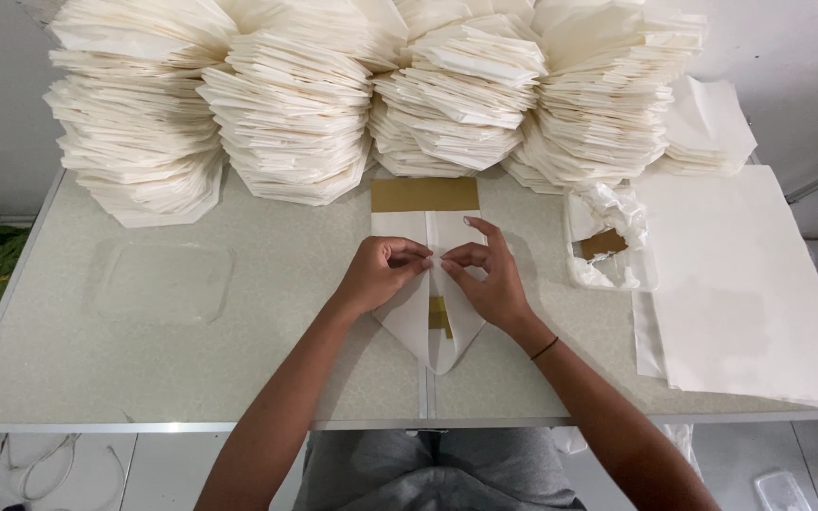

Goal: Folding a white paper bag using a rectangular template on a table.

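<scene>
Pinching both flaps of paper (pixel 425 284) with left hand (pixel 378 274), right hand (pixel 487 279); pressing edges flush at centre line, creasing flat on worktop (pixel 239 360).

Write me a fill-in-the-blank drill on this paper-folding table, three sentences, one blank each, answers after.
1. The left hand and right hand both press on a folded white paper piece whose far end carries a ____ coloured band.
2. The stacks of folded papers stand along the ____ edge of the table.
3. The flat white sheets lie to the person's ____.

Answers: gold; far; right
</scene>
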